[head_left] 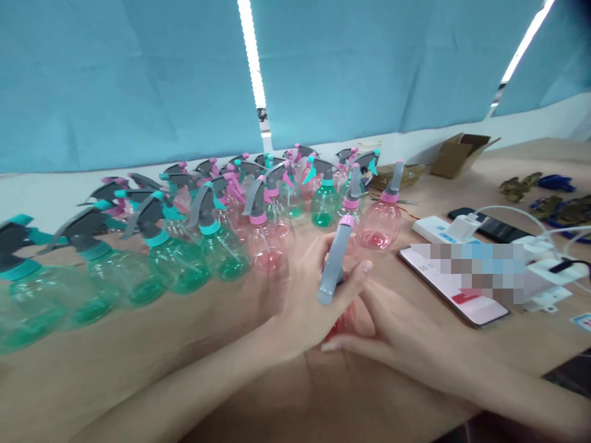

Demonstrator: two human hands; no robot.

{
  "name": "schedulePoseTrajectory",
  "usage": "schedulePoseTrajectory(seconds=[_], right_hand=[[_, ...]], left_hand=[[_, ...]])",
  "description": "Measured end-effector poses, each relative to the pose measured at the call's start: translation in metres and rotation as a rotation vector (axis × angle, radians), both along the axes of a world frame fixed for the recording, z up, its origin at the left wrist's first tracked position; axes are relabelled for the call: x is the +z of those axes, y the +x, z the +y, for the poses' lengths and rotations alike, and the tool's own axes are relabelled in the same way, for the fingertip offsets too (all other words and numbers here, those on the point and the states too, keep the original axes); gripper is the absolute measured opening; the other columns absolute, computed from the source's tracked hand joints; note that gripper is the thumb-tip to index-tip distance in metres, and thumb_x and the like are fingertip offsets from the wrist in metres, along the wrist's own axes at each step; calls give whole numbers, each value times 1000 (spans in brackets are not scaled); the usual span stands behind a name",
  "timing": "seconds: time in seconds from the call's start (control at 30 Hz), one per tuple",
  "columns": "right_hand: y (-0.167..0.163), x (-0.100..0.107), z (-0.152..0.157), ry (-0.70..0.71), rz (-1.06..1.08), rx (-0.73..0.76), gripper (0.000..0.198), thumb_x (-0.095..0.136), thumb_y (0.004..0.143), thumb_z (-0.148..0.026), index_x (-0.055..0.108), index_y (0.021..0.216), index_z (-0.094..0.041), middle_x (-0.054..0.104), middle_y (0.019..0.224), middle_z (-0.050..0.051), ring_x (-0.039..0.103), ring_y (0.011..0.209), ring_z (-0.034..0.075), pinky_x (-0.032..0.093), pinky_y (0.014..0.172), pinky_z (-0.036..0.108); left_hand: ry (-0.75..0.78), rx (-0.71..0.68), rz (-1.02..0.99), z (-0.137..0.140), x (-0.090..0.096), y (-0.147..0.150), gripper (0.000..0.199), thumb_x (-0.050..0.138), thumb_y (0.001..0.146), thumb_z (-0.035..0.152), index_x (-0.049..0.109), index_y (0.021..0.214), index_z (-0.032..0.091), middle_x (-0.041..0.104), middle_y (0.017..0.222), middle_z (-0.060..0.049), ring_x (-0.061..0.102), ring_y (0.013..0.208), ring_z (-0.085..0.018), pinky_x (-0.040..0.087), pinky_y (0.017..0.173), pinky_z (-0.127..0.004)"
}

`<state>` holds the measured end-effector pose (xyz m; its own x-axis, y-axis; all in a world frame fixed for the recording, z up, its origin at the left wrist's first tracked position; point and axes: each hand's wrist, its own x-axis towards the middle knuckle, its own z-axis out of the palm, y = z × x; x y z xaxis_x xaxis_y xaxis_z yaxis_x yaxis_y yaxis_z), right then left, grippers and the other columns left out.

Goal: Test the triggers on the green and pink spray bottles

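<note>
A pink spray bottle with a grey and pink spray head (335, 264) stands between my two hands at the middle of the table. My left hand (307, 292) is closed around its neck and head, thumb on the near side. Lower down, my right hand (397, 323) grips the clear pink body, fingers and thumb around its right side. Much of the body is hidden behind the hands. Beside my left hand sits another pink spray bottle (266, 249). A further pink one (381, 224) stands behind my right hand.
Several green spray bottles (178, 264) line the left side, with more bottles crowded behind. To the right lie a lit phone (450, 286), a dark phone (489, 226) and a white power strip (431, 231) with plugs and cables. An open cardboard box (455, 157) stands farther back.
</note>
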<state>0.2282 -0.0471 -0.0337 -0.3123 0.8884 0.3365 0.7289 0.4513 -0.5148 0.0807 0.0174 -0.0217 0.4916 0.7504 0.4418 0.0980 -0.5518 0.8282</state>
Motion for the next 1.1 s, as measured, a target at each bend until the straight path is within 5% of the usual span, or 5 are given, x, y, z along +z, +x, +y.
schedulePoseTrajectory(seconds=[0.2,0.33,0.67,0.9,1.1], right_hand=[[5,1,-2,-39,117,-7,54,65,87,-47,45,133,-30,62,131,7,59,120,32,53,95,46],[16,4,-4,-151,124,-9,46,67,85,-50,52,123,-30,64,122,7,60,114,31,53,93,47],[31,-9,37,-58,-56,-96,46,59,87,-59,52,117,-24,55,126,12,56,113,32,50,92,49],[20,-3,92,21,-114,-127,48,55,88,-60,52,113,-18,64,100,11,62,88,30,51,71,43],[15,-2,124,73,-143,-103,44,58,89,-56,54,113,-20,65,108,12,61,97,32,50,79,44]], left_hand=[[22,-60,93,5,8,12,46,64,87,38,50,126,18,61,111,-9,61,94,-23,49,92,-46],[101,-88,230,9,6,-13,80,75,74,34,34,142,22,49,140,-14,51,125,-32,39,109,-55],[271,-31,729,-3,-65,-111,52,56,90,29,37,139,26,44,148,-13,45,135,-34,45,106,-59],[321,-61,946,-4,-58,-100,51,52,93,32,48,140,11,44,151,-21,40,140,-38,42,107,-63],[291,-96,918,4,-57,-90,51,51,94,31,49,140,9,41,153,-21,36,143,-36,39,110,-60]])
